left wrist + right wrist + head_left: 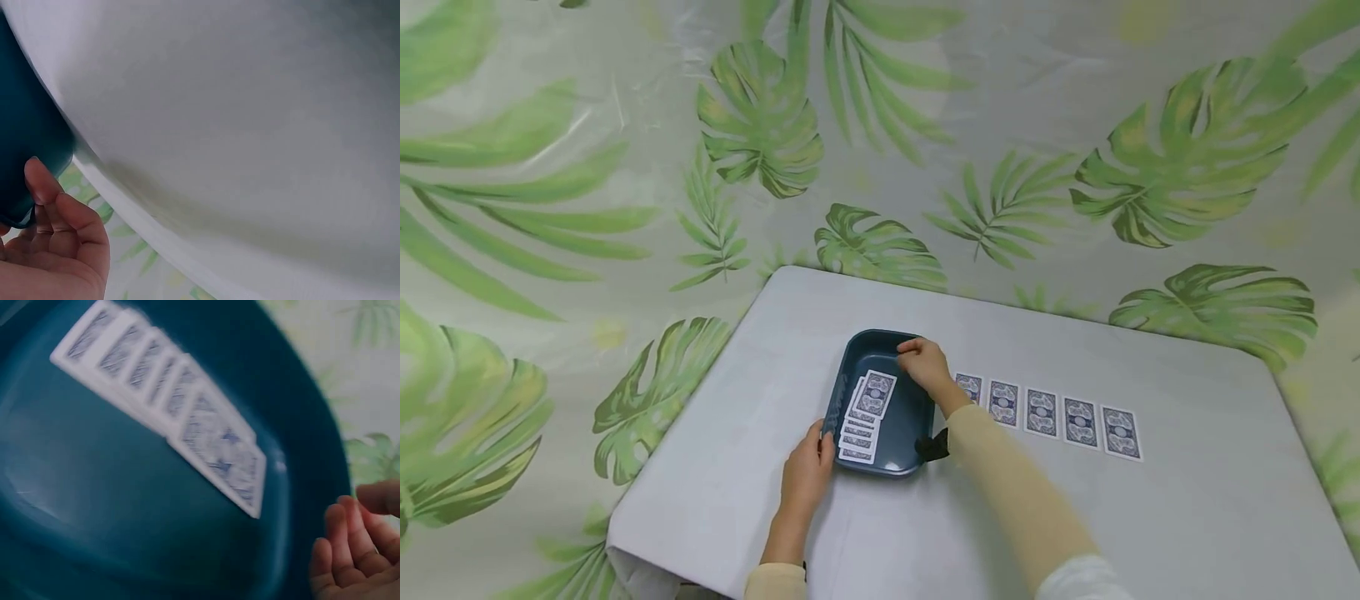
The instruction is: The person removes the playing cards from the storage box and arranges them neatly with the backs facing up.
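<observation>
A dark blue-green tray (901, 417) with raised walls sits on the white-covered table. Inside lie several overlapping playing cards (876, 394), patterned backs up, in a fanned column along its left side. My left hand (807, 467) grips the tray's near left edge; the left wrist view shows the fingers (87, 219) curled at its rim. At the far right corner of the tray is my right hand (927, 367), its fingers loosely bent. In the right wrist view those fingertips (337, 515) overlap the tray wall, with no card among them.
Right of the tray, several more cards (1042, 412) lie face down in a spaced row, the leftmost partly hidden by my right forearm. A black object (932, 447) shows beside my right sleeve. Behind the table (1210, 500) hangs a leaf-patterned sheet (1000, 108).
</observation>
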### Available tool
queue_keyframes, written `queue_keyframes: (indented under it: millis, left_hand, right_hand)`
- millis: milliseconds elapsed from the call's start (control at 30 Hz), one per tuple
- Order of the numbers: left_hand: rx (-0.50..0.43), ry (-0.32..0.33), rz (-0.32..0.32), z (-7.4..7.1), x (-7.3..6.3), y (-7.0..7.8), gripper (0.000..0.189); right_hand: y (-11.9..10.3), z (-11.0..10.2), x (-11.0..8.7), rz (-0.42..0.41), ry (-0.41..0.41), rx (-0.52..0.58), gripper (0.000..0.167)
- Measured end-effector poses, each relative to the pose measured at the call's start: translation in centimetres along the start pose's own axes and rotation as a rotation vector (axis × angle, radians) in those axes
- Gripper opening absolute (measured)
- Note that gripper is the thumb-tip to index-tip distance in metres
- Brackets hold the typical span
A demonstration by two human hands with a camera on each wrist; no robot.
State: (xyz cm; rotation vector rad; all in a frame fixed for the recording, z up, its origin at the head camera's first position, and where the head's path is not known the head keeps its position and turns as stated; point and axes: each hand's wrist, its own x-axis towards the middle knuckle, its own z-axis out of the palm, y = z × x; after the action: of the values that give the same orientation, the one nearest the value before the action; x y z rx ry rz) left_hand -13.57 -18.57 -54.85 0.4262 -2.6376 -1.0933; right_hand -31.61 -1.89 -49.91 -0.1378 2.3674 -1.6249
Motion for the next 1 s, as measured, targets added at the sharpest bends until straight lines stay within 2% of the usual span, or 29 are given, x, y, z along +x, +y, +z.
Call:
queue_keyframes:
  millis: [133, 333, 433, 633, 700, 867, 1000]
  left_hand:
    - [-0.005, -0.007, 0.017, 0.3, 0.1, 0.1, 0.036]
    - [-0.015, -0.006, 0.023, 0.7, 0.0, 0.2, 0.036]
    - [-0.019, -0.001, 0.018, 0.7, -0.1, 0.3, 0.036]
    - [-0.007, 0.012, 0.029, 0.4, -0.1, 0.3, 0.035]
    - [-0.001, 0.016, 0.031, 0.4, -0.1, 0.2, 0.034]
    - [0.013, 0.024, 0.029, 0.4, 0.0, -0.1, 0.033]
    - [0.014, 0.032, 0.019, 0.1, 0.1, -0.3, 0.034]
  right_hand:
    - [1.1, 1.2, 0.0, -0.026, -0.021, -0.166, 0.025]
    - [2.2, 2.4, -0.1, 0.014, -0.024, -0.272, 0.029]
    - [2.5, 2.8, -0.2, 0.014, -0.022, -0.349, 0.038]
    - [2.6, 3.5, -0.1, 0.010, -0.001, -0.521, 0.067]
    - [2.6, 3.7, -0.1, 0.027, -0.003, -0.545, 0.072]
    - [2.5, 4.2, 0.0, 0.056, -0.010, -0.554, 0.070]
    - [2.5, 4.7, 0.3, 0.048, -0.006, -0.546, 0.069]
